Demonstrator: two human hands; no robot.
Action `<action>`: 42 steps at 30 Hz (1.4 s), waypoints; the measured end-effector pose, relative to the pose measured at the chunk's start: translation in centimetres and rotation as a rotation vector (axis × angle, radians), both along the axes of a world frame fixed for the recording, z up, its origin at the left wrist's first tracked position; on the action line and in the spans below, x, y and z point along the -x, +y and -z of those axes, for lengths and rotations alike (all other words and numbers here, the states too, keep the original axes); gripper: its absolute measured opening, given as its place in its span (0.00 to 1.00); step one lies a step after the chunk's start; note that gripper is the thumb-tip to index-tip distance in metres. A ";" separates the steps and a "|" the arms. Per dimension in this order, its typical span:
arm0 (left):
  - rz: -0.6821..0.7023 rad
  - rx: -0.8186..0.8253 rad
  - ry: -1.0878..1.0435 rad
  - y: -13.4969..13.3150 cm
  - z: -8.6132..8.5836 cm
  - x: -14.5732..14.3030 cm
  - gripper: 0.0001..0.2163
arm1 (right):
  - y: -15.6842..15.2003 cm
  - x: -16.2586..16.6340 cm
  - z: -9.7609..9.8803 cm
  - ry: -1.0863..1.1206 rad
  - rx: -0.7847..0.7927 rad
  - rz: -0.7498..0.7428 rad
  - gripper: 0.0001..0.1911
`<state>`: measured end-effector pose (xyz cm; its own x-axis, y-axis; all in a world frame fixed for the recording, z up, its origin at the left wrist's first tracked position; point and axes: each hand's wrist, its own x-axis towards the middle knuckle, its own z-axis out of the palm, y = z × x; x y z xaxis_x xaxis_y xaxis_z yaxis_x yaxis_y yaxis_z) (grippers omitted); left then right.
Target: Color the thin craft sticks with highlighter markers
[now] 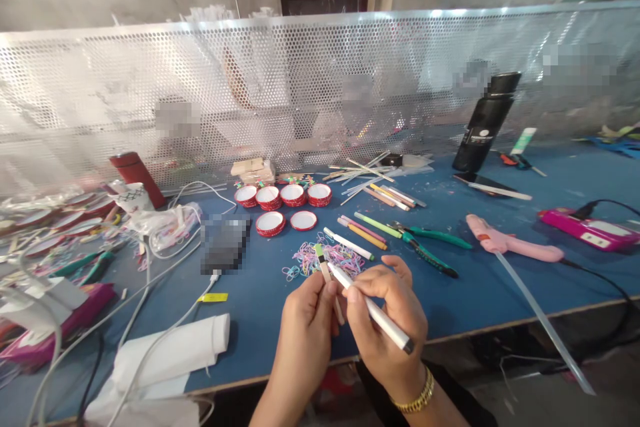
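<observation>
Between the fingertips of my left hand (306,323) is a slim wooden stick (325,272), with a green top and a black band below it. My right hand (407,310) grips a white marker pen (383,321) slantwise, its dark-ended back toward me. The pen's front end meets or nearly meets the stick; exact contact is hard to tell. Just beyond my hands lies a loose pile of pastel rubber bands (303,257). Behind that pile, a white pen with a green end (349,243) rests on the blue table.
Stacked red-rimmed white discs (270,222) stand past the bands. Green-handled pliers (430,253), a pink glue gun (515,243) and a black bottle (485,127) are to the right. Cables, a phone (225,245) and a white roll (170,350) occupy the left. A perforated metal screen (310,80) borders the back.
</observation>
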<state>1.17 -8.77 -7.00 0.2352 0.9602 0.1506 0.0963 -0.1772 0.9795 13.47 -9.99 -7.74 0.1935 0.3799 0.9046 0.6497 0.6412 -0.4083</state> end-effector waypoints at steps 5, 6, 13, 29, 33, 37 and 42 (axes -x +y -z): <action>-0.004 -0.019 0.017 0.1 -0.1 0.0 0.18 | -0.1 0.0 0.0 -0.027 0.003 -0.062 0.07; -0.003 -0.022 0.019 0.1 -0.2 0.0 0.18 | -0.1 0.0 0.0 -0.032 0.007 -0.065 0.07; 0.005 0.009 0.002 0.0 0.0 0.0 0.17 | 0.1 0.0 0.1 -0.008 0.002 -0.012 0.07; 0.000 -0.025 0.016 -0.1 -0.1 0.0 0.17 | -0.1 0.1 0.0 -0.020 -0.005 -0.064 0.07; -0.005 -0.022 0.015 0.1 -0.1 0.0 0.17 | -0.1 0.1 0.0 -0.018 0.006 -0.045 0.07; 0.003 -0.004 0.021 0.1 -0.1 -0.1 0.17 | 0.0 0.1 0.2 0.001 -0.001 -0.013 0.07; -0.008 -0.037 0.030 0.0 -0.2 0.0 0.18 | 0.0 0.1 -0.1 -0.031 -0.004 -0.073 0.08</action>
